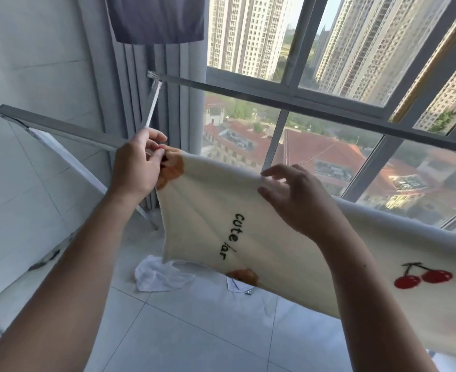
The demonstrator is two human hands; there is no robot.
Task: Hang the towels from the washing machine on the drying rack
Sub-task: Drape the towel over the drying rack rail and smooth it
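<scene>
A cream towel [261, 237] with black lettering, orange patches and red cherries hangs over the near bar of the grey metal drying rack [60, 127]. My left hand [137, 165] pinches the towel's upper left corner at the bar. My right hand [291, 194] is on the towel's top fold further right, with the thumb and fingertips touching the fabric and the fingers loosely spread. The bar under the towel is hidden by the cloth.
A second rack bar [275, 99] runs behind, close to the large window [329, 76]. A dark cloth [155, 18] hangs above against grey curtains [173, 76]. White cloths [159, 275] lie on the tiled floor below. A tiled wall stands at the left.
</scene>
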